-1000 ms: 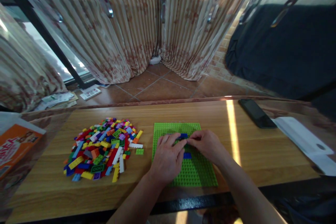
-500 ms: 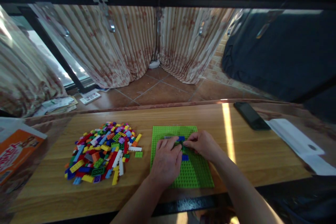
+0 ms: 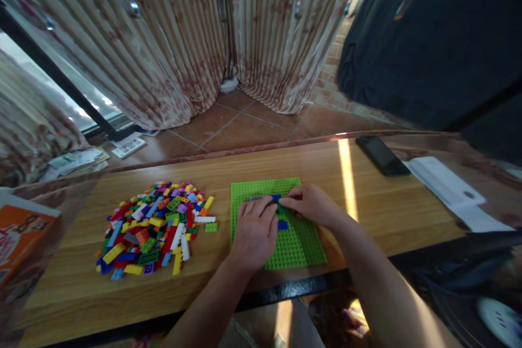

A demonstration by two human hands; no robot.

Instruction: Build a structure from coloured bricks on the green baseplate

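Observation:
The light green studded baseplate [image 3: 293,254] lies on the wooden table under both hands. My left hand [image 3: 253,232] rests over its left half, palm down, fingers stretched across the bricks there and not wrapped around any. From the right, my right hand [image 3: 312,204] pinches with thumb and forefinger at a dark green brick [image 3: 281,210], low against the plate. A blue brick [image 3: 276,197] shows just beyond the fingertips, and another blue brick [image 3: 282,225] sits nearer to me. Part of a grey brick [image 3: 255,197] peeks out behind my left fingers; the hands hide the rest.
A heap of mixed coloured bricks [image 3: 150,228] spreads over the table's left side, with a small light green brick [image 3: 211,227] at its edge. A black phone [image 3: 382,156] and a white flat object [image 3: 446,179] lie at the right. An orange-and-white package [image 3: 24,234] is far left.
The view has tilted downward, so the table edge and floor near me show more. Both hands stay at the same bricks on the baseplate, with hardly any movement of the fingers.

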